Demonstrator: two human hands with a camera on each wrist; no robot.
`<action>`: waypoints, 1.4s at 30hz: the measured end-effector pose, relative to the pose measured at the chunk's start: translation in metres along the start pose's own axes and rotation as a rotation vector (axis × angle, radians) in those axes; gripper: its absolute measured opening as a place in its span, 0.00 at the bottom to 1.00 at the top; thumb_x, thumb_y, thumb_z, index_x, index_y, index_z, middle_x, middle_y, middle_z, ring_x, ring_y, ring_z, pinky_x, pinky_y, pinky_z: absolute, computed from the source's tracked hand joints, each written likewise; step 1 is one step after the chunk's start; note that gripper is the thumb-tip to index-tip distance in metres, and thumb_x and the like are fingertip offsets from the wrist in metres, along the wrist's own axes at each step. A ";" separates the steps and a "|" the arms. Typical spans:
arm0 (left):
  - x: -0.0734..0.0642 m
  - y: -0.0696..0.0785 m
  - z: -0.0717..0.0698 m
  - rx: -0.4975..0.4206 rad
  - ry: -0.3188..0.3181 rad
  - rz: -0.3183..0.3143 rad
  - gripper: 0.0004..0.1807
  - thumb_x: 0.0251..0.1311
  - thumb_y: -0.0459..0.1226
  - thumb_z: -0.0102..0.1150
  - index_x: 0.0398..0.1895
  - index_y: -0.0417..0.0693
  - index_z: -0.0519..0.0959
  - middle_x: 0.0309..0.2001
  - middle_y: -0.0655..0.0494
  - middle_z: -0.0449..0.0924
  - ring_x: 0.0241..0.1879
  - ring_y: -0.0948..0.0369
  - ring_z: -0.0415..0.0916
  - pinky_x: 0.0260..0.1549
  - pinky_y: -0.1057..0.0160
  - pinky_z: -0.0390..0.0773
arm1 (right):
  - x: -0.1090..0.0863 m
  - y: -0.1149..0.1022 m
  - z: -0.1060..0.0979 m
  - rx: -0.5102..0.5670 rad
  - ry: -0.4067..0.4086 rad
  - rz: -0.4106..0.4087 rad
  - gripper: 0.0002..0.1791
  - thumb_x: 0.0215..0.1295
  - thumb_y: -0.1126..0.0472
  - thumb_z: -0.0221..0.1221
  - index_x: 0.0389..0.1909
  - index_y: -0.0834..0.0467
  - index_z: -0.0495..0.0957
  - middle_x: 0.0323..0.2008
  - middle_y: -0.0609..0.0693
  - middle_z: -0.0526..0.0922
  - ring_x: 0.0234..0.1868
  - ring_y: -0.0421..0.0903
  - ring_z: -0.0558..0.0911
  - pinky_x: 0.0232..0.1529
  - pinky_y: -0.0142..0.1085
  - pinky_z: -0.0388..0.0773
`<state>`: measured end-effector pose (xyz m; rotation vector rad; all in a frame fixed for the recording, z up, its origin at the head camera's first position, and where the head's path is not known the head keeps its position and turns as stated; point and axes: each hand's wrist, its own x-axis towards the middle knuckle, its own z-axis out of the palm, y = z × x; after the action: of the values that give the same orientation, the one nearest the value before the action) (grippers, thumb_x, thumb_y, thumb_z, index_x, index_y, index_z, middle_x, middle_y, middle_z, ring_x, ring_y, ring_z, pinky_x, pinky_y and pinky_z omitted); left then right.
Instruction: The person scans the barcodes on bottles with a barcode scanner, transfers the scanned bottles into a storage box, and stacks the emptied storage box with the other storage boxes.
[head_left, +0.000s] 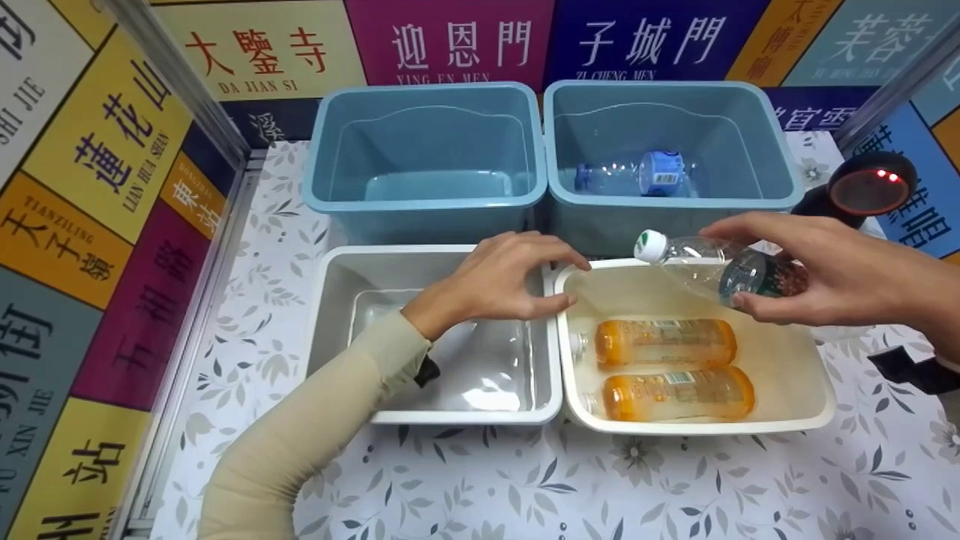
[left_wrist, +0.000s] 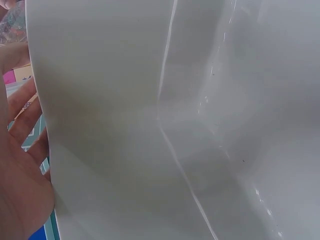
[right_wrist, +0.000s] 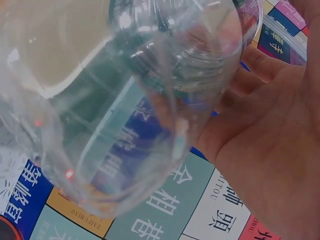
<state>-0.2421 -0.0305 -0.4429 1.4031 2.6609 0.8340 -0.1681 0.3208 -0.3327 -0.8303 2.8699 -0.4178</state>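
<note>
My right hand (head_left: 847,266) grips a clear plastic bottle (head_left: 691,259) with a white cap and a dark label, tilted cap-left above the back of the cream bin (head_left: 697,429). In the right wrist view the bottle's clear body (right_wrist: 115,100) fills much of the frame beside the palm (right_wrist: 270,145). Below it in the cream bin lie two bottles with orange labels, a rear one (head_left: 667,343) and a front one (head_left: 679,395). My left hand (head_left: 502,281) holds nothing, its fingers loosely bent over the grey bin (head_left: 450,417) and reaching to the cream bin's left rim.
Two blue bins stand behind, a left one (head_left: 424,203) and a right one (head_left: 675,202); the right holds a clear bottle with a blue label (head_left: 661,174). A black device with red lights (head_left: 874,184) stands at the right. Printed panels (head_left: 450,45) wall the table.
</note>
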 end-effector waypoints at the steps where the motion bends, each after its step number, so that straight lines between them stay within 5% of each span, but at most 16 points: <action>1: 0.000 0.000 0.000 -0.002 -0.001 -0.001 0.24 0.59 0.62 0.55 0.58 0.74 0.79 0.55 0.80 0.79 0.52 0.71 0.75 0.49 0.63 0.72 | 0.000 0.001 0.000 -0.001 0.001 0.003 0.43 0.52 0.54 0.75 0.70 0.42 0.68 0.61 0.47 0.79 0.46 0.41 0.78 0.26 0.29 0.78; 5: 0.000 0.000 0.000 0.002 -0.003 -0.002 0.24 0.59 0.62 0.55 0.58 0.75 0.79 0.55 0.80 0.79 0.53 0.71 0.74 0.49 0.63 0.72 | -0.001 0.003 0.000 -0.011 0.007 0.014 0.43 0.52 0.53 0.75 0.70 0.42 0.68 0.63 0.48 0.77 0.41 0.40 0.78 0.26 0.29 0.78; 14: 0.000 0.000 0.000 0.008 0.003 0.000 0.23 0.59 0.62 0.55 0.58 0.76 0.79 0.55 0.81 0.79 0.53 0.72 0.74 0.49 0.64 0.72 | -0.004 0.012 0.002 -0.011 0.014 0.057 0.44 0.51 0.52 0.76 0.71 0.44 0.68 0.63 0.51 0.76 0.51 0.50 0.80 0.30 0.28 0.78; 21: -0.001 0.000 0.000 0.003 0.003 -0.004 0.23 0.59 0.62 0.55 0.58 0.76 0.79 0.55 0.80 0.79 0.53 0.72 0.74 0.49 0.64 0.72 | -0.007 0.018 0.001 -0.037 0.042 0.054 0.44 0.51 0.52 0.76 0.71 0.46 0.68 0.62 0.51 0.77 0.55 0.49 0.78 0.39 0.39 0.83; 28: 0.000 0.000 0.000 0.000 -0.005 -0.015 0.23 0.59 0.62 0.56 0.58 0.77 0.78 0.55 0.81 0.79 0.52 0.72 0.74 0.49 0.64 0.72 | -0.013 0.027 0.002 -0.026 0.059 0.085 0.45 0.51 0.53 0.76 0.71 0.45 0.68 0.59 0.50 0.77 0.50 0.45 0.74 0.30 0.27 0.77; 42: -0.001 0.001 0.000 -0.010 -0.006 -0.014 0.23 0.59 0.62 0.55 0.58 0.76 0.78 0.55 0.79 0.79 0.52 0.69 0.75 0.50 0.63 0.72 | -0.021 0.044 0.002 -0.058 0.064 0.182 0.41 0.56 0.50 0.73 0.71 0.46 0.68 0.53 0.56 0.77 0.45 0.52 0.75 0.30 0.22 0.71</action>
<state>-0.2408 -0.0308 -0.4425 1.3813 2.6550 0.8386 -0.1726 0.3673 -0.3471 -0.5661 2.9960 -0.3472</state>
